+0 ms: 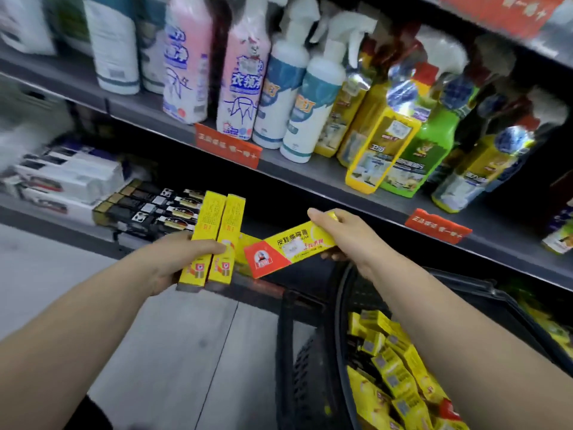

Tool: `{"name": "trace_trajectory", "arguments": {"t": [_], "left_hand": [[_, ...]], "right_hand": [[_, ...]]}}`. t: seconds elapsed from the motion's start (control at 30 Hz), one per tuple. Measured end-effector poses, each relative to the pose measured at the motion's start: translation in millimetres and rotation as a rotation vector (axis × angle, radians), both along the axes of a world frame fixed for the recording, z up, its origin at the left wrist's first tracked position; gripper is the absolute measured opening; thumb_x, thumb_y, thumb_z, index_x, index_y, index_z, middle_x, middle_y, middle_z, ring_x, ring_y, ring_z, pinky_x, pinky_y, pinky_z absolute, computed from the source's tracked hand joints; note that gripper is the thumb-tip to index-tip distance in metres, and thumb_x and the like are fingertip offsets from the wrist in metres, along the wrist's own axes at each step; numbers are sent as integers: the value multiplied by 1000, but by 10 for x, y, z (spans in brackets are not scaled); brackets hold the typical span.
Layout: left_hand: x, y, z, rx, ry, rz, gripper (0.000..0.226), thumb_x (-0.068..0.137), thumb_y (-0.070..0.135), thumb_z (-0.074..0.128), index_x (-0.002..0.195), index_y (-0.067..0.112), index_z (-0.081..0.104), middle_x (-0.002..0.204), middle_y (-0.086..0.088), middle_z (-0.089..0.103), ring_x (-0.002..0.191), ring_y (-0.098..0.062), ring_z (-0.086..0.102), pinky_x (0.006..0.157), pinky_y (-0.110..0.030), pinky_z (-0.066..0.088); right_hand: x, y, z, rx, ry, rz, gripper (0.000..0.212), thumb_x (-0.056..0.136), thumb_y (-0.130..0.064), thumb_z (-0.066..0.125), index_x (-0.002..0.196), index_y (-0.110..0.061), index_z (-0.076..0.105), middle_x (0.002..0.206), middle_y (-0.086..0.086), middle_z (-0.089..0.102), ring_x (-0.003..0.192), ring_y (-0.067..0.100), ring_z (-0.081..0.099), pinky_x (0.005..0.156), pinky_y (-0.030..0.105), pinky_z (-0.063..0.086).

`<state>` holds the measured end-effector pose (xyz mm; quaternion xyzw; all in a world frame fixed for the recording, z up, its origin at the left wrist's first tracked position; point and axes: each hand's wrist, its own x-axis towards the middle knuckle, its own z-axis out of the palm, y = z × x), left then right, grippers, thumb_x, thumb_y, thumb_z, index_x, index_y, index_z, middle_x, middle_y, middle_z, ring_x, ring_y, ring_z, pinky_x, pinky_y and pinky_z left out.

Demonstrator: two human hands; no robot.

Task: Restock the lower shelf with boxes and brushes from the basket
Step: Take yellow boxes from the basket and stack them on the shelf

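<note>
Lighting is bright and even, from overhead, with no hard shadows on the pale grey floor (173, 352). The lower shelf recess (279, 193) lies in deep shadow. There is glare on the foil-wrapped yellow plastic spray bottles (400, 88). Heavy motion blur affects the white cardboard cartons (71, 178) at left and the top edge. Shelf lines bow with wide-angle distortion. Sharpest are the long yellow-and-red cardboard box (291, 248) and the two upright yellow cardboard boxes (207, 218).

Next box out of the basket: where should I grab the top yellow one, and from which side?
Probably pinch the top yellow box across its long narrow sides, near the middle, coming down from above. It lies tilted on the pile with its upper face exposed, and the basket walls block a sideways approach. The right hand is nearest but holds a yellow-red box.
</note>
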<state>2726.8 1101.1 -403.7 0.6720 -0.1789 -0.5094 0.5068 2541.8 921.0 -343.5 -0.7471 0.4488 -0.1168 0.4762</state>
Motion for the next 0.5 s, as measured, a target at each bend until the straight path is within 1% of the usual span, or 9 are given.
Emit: {"name": "trace_trajectory", "arguments": {"t": [0.07, 0.13, 0.17, 0.23, 0.3, 0.33, 0.4, 0.47, 0.5], "left_hand": [[192, -53, -82, 1, -50, 71, 30, 84, 17, 66, 112, 8, 58, 89, -15, 72, 70, -29, 68, 39, -22, 45], [346, -78, -194, 29, -40, 115, 33, 83, 20, 68, 112, 10, 57, 91, -16, 72, 75, -31, 70, 43, -24, 47], [413, -82, -270, 51, -38, 130, 36, 81, 23, 70, 113, 10, 55, 94, -17, 72, 80, -34, 70, 49, -27, 49], [513, -78, -410, 104, -69, 173, 48, 77, 28, 73, 117, 11, 51, 102, -17, 69, 91, -37, 67, 70, -40, 54], [585, -85, -516, 162, -103, 200, 60, 74, 33, 75, 122, 10, 47, 109, -18, 66, 96, -39, 64, 88, -51, 51], [615, -104, -556, 178, -103, 210, 64, 73, 34, 75, 124, 10, 46, 109, -18, 65, 96, -39, 64, 89, -53, 51], [682, -153, -637, 172, -85, 236, 61, 74, 31, 75, 124, 8, 48, 104, -17, 67, 90, -35, 67, 81, -48, 55], [739, -221, -700, 161, -63, 256, 56, 75, 28, 76, 121, 8, 52, 98, -15, 69, 83, -31, 69, 70, -40, 56], [760, -262, -728, 159, -55, 261, 55, 75, 27, 76, 121, 9, 52, 99, -15, 69, 83, -30, 69, 70, -39, 55]], "right_hand": [[275, -130, -152, -104, 43, 2, 37, 83, -54, 59, 82, -17, 56, 61, -5, 65, 46, 7, 58, 41, 14, 39], [528, -308, -350, -224, 108, 12, 39, 84, -54, 58, 85, -15, 55, 67, -3, 61, 59, 13, 58, 55, 23, 43], [647, -394, -459, -270, 157, 23, 40, 85, -53, 57, 91, -14, 54, 72, -3, 59, 65, 15, 56, 61, 28, 41], [873, -561, -688, -308, 226, 24, 41, 87, -50, 56, 103, -13, 51, 83, 0, 58, 73, 16, 53, 66, 30, 37], [1085, -729, -915, -331, 249, 5, 45, 89, -45, 57, 113, -7, 51, 101, 11, 61, 88, 24, 56, 74, 31, 40], [1185, -814, -1024, -358, 278, 3, 48, 89, -43, 57, 117, -4, 50, 111, 16, 60, 100, 29, 57, 81, 33, 40], [1361, -973, -1223, -405, 374, 19, 54, 91, -42, 56, 126, -2, 46, 124, 19, 56, 114, 33, 53, 89, 33, 40], [1487, -1127, -1411, -409, 452, 49, 56, 91, -42, 55, 129, -3, 43, 128, 17, 54, 117, 32, 53, 88, 32, 41], [1529, -1200, -1505, -393, 482, 72, 55, 91, -42, 55, 130, -5, 42, 129, 16, 54, 117, 32, 53, 87, 31, 41]]}}
